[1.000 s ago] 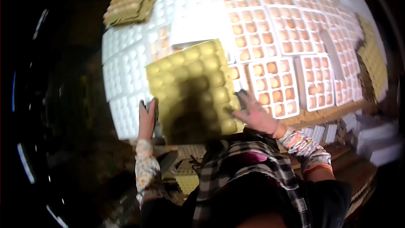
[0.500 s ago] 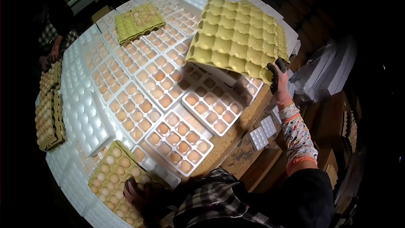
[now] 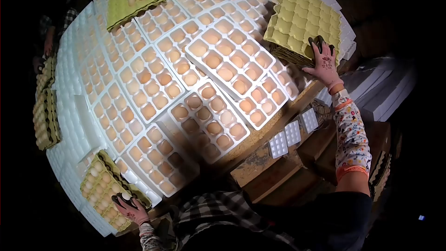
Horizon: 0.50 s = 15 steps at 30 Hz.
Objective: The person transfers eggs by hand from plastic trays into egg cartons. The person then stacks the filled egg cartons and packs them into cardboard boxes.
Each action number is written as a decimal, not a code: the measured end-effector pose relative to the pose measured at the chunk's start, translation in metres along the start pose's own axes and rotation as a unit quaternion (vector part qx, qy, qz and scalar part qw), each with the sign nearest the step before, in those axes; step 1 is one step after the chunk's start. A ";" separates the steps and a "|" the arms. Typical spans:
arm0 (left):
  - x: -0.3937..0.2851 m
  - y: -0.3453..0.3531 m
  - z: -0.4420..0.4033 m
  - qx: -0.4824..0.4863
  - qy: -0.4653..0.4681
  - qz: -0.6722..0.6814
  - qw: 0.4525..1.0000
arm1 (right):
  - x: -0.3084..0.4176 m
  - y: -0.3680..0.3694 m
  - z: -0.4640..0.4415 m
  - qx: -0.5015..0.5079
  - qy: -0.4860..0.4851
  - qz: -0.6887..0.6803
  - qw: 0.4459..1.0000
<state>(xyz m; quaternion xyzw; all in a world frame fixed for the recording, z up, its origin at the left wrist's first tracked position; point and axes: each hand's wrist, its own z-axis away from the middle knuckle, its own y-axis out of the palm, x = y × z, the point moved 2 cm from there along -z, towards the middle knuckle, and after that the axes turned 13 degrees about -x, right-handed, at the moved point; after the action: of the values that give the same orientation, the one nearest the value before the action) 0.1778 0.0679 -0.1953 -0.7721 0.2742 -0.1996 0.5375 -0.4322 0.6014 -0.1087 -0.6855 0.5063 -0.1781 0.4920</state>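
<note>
In the head view, my right hand [image 3: 324,63], in a pink glove with dark fingertips, lies spread on the near edge of an upturned yellow egg tray [image 3: 302,16]. This tray tops a stack of trays, and no egg shows on it. At the lower left my left hand [image 3: 132,209], gloved alike, curls its fingers around a pale egg [image 3: 126,196] at the edge of a yellow tray of eggs [image 3: 101,187]. White foam egg trays [image 3: 217,138] filled with brown eggs lie between my hands. One filled foam tray [image 3: 232,56] sits tilted over others.
Closed white foam packs [image 3: 69,107] cover the left side. Another yellow tray [image 3: 134,1] with several eggs stands at the back. Small white trays [image 3: 292,133] and brown boxes [image 3: 283,179] lie below the table edge. A co-worker's hand [image 3: 48,46] shows far left.
The upturned yellow tray has come down to the right onto a stack, and my right hand's fingers have spread on it. My left hand remains at the lower-left egg tray. The view has shifted.
</note>
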 end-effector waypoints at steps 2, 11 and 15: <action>-0.001 0.001 -0.004 -0.010 -0.003 0.024 1.000 | -0.010 0.007 -0.003 0.028 0.017 -0.032 0.999; -0.006 -0.004 -0.003 -0.062 -0.012 0.094 0.994 | -0.106 0.058 0.020 0.275 0.013 -0.042 0.961; -0.019 -0.023 -0.005 -0.082 -0.007 0.020 0.996 | 0.143 -0.023 -0.001 0.110 0.074 -0.238 0.962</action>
<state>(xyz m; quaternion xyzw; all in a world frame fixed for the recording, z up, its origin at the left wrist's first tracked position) 0.1644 0.0827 -0.1716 -0.8094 0.3015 -0.1600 0.4779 -0.3600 0.4764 -0.1249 -0.7127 0.3405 -0.3952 0.4691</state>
